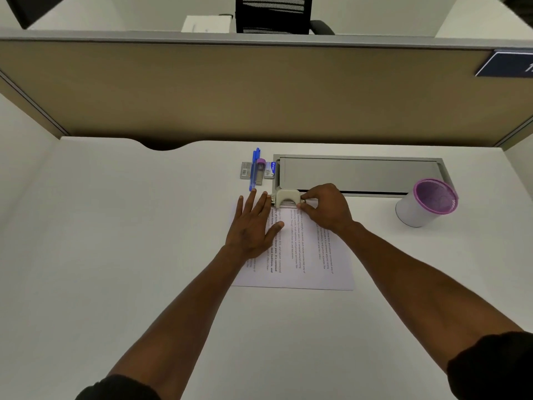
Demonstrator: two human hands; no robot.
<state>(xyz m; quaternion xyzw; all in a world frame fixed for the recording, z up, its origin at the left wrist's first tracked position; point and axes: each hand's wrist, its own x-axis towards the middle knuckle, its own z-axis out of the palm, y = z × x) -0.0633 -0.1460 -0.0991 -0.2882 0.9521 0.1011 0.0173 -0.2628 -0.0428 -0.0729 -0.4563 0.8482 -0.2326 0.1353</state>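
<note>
Two hands are working at the far edge of the printed sheets, which are lying mid-desk. The left hand is pressing flat on their left part, fingers straight and spread. The right hand is pinching the right end of the beige tool, which is sitting on the sheets' far edge, just before the grey hatch. A purple-rimmed cup is standing toward the desk's right edge.
</note>
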